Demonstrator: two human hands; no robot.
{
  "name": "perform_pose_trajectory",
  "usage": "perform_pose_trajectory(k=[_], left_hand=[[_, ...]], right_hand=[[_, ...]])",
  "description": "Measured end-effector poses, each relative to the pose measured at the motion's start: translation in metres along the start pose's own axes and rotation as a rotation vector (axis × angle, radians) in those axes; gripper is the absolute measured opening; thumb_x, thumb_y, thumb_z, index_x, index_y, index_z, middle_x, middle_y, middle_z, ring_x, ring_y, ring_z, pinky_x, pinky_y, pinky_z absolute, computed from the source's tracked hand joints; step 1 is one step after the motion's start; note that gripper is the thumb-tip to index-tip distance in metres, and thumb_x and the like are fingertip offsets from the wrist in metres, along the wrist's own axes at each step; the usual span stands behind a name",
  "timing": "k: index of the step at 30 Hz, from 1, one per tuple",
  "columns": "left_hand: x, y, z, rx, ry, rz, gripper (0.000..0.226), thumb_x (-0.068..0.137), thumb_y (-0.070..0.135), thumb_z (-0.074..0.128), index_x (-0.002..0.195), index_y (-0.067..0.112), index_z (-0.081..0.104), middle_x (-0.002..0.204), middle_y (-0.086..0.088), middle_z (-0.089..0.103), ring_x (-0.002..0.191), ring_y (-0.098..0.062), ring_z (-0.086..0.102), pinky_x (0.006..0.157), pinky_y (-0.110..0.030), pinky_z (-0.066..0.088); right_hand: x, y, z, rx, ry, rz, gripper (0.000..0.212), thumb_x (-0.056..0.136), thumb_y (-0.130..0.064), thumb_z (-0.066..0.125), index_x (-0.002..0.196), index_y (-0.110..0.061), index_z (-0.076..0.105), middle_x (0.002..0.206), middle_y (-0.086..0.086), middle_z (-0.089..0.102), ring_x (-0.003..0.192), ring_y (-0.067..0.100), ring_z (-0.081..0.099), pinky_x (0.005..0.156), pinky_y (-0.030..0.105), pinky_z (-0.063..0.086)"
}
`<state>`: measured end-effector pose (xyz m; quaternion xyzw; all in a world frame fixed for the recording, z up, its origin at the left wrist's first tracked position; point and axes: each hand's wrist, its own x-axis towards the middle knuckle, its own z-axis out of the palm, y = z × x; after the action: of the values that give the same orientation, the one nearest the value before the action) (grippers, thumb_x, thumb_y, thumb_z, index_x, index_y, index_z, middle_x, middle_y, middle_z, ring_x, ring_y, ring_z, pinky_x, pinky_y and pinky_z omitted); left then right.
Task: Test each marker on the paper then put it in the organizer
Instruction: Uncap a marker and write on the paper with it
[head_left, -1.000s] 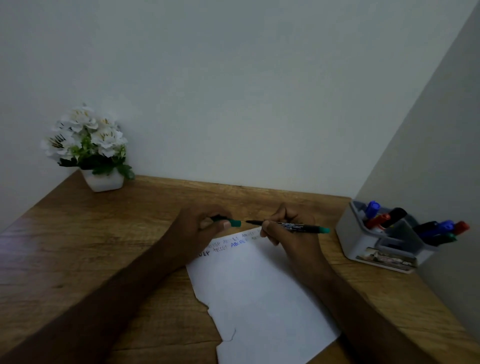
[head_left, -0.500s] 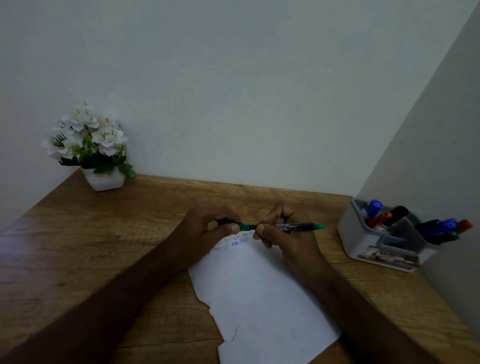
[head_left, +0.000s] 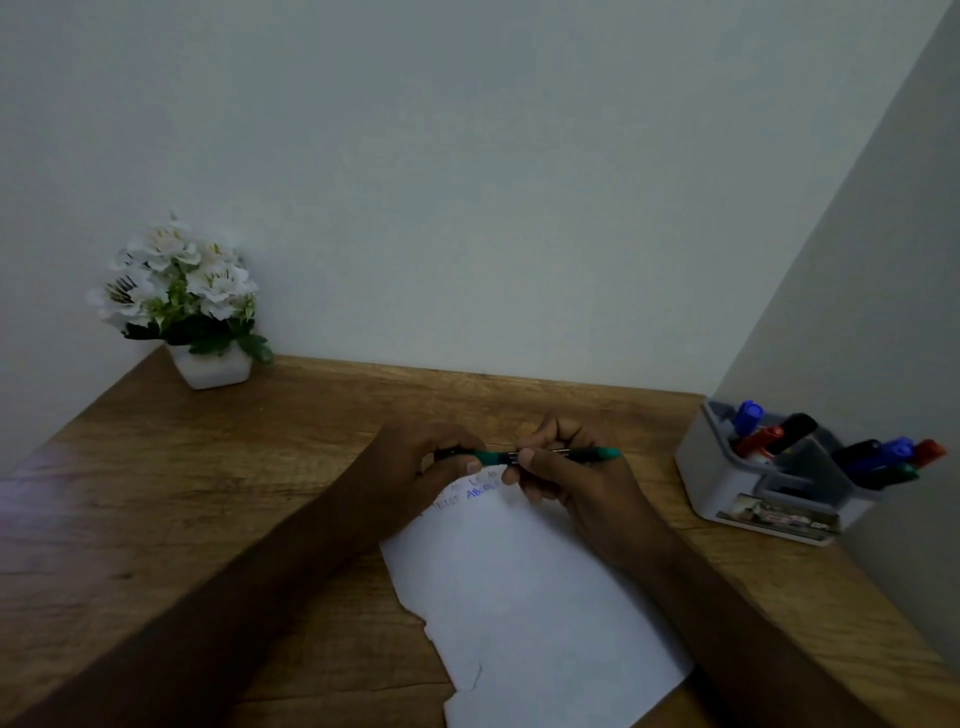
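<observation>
1. Centrally, above the far end of the paper, a green marker lies level, its long axis running left to right along the desk.
2. Left hand: fingers curled around the cap end.
3. Right hand: thumb and fingers pinching the barrel; its green tail points toward the organizer.
4. Organizer: right far corner, holding several markers; the right hand is nearer, so the drop likely falls to it.
</observation>
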<state>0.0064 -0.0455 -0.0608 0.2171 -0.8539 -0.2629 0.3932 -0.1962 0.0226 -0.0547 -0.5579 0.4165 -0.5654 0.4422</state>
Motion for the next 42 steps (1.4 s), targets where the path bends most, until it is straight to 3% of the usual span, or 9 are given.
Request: perform_pose_trajectory(k=[7, 17, 20, 24, 26, 32, 35, 38, 42], left_hand=[[0.001, 0.008, 0.004, 0.103, 0.031, 0.037, 0.017, 0.089, 0.021, 0.059, 0.092, 0.014, 0.074, 0.078, 0.009, 0.069, 0.068, -0.005, 0.06, 0.06, -0.011, 0.039], [0.0, 0.021, 0.012, 0.038, 0.159, 0.004, 0.018, 0.087, 0.024, 0.061, 0.091, 0.012, 0.074, 0.076, 0.004, 0.069, 0.068, -0.01, 0.061, 0.061, -0.032, 0.049], [0.0, 0.025, 0.011, -0.02, 0.168, -0.016, 0.014, 0.086, 0.018, 0.064, 0.092, 0.012, 0.076, 0.077, 0.006, 0.071, 0.069, -0.004, 0.062, 0.062, -0.017, 0.044], [0.0, 0.024, 0.009, -0.045, 0.174, -0.096, 0.014, 0.081, 0.026, 0.069, 0.091, 0.017, 0.075, 0.076, 0.007, 0.071, 0.071, -0.01, 0.066, 0.064, -0.025, 0.052], [0.001, 0.025, 0.01, -0.022, 0.196, -0.127, 0.011, 0.079, 0.026, 0.072, 0.087, 0.02, 0.074, 0.078, 0.01, 0.071, 0.073, -0.009, 0.067, 0.063, -0.017, 0.05], [0.026, 0.048, 0.018, 0.095, 0.022, -0.115, 0.021, 0.087, 0.023, 0.069, 0.073, 0.038, 0.063, 0.074, 0.025, 0.067, 0.072, 0.004, 0.062, 0.061, -0.007, 0.041], [0.056, 0.058, 0.025, 0.138, -0.071, -0.077, 0.02, 0.088, 0.029, 0.066, 0.068, 0.027, 0.066, 0.064, 0.015, 0.065, 0.063, -0.002, 0.06, 0.058, -0.013, 0.041], [0.086, 0.064, 0.039, 0.137, -0.122, -0.079, 0.022, 0.089, 0.033, 0.064, 0.073, 0.019, 0.069, 0.069, 0.005, 0.07, 0.064, -0.011, 0.064, 0.061, -0.025, 0.049], [0.115, 0.079, 0.064, 0.133, -0.144, -0.026, 0.021, 0.089, 0.032, 0.064, 0.076, 0.018, 0.072, 0.071, 0.006, 0.072, 0.067, -0.008, 0.065, 0.061, -0.016, 0.046]], right_hand=[[0.002, -0.003, 0.0, 0.079, 0.02, 0.045, 0.016, 0.083, -0.008, 0.066, 0.069, -0.007, 0.058, 0.064, 0.017, 0.064, 0.054, 0.018, 0.043, 0.052, 0.028, 0.033], [0.001, -0.004, -0.002, 0.03, -0.007, 0.002, 0.017, 0.077, -0.016, 0.076, 0.072, -0.011, 0.06, 0.065, 0.017, 0.064, 0.052, 0.018, 0.048, 0.051, 0.026, 0.04], [-0.002, 0.002, 0.007, -0.071, 0.017, -0.036, 0.013, 0.077, -0.015, 0.08, 0.078, -0.018, 0.068, 0.075, 0.029, 0.064, 0.063, 0.026, 0.054, 0.058, 0.034, 0.043], [0.003, 0.0, 0.006, -0.077, 0.12, -0.107, 0.004, 0.088, -0.016, 0.069, 0.087, -0.017, 0.072, 0.083, 0.006, 0.072, 0.073, 0.016, 0.061, 0.064, 0.029, 0.046], [0.006, -0.006, -0.003, -0.035, 0.18, -0.093, 0.01, 0.092, -0.019, 0.062, 0.097, -0.015, 0.069, 0.101, 0.015, 0.073, 0.089, 0.026, 0.067, 0.072, 0.034, 0.049], [-0.003, -0.027, -0.03, -0.624, 0.288, -0.205, 0.015, 0.104, -0.022, 0.046, 0.114, -0.022, 0.058, 0.078, -0.012, 0.058, 0.069, 0.002, 0.053, 0.067, 0.029, 0.045], [-0.015, -0.059, -0.05, -0.909, 0.36, -0.303, 0.023, 0.101, -0.023, 0.055, 0.124, -0.02, 0.056, 0.071, -0.011, 0.056, 0.064, 0.001, 0.052, 0.061, 0.027, 0.04], [-0.029, -0.106, -0.083, -0.991, 0.479, -0.365, 0.013, 0.095, -0.025, 0.067, 0.105, -0.018, 0.064, 0.073, -0.006, 0.064, 0.065, 0.003, 0.06, 0.057, 0.016, 0.045], [-0.041, -0.158, -0.135, -1.057, 0.65, -0.318, 0.011, 0.089, -0.028, 0.074, 0.092, -0.017, 0.073, 0.083, -0.007, 0.069, 0.076, 0.001, 0.063, 0.068, 0.009, 0.049]])
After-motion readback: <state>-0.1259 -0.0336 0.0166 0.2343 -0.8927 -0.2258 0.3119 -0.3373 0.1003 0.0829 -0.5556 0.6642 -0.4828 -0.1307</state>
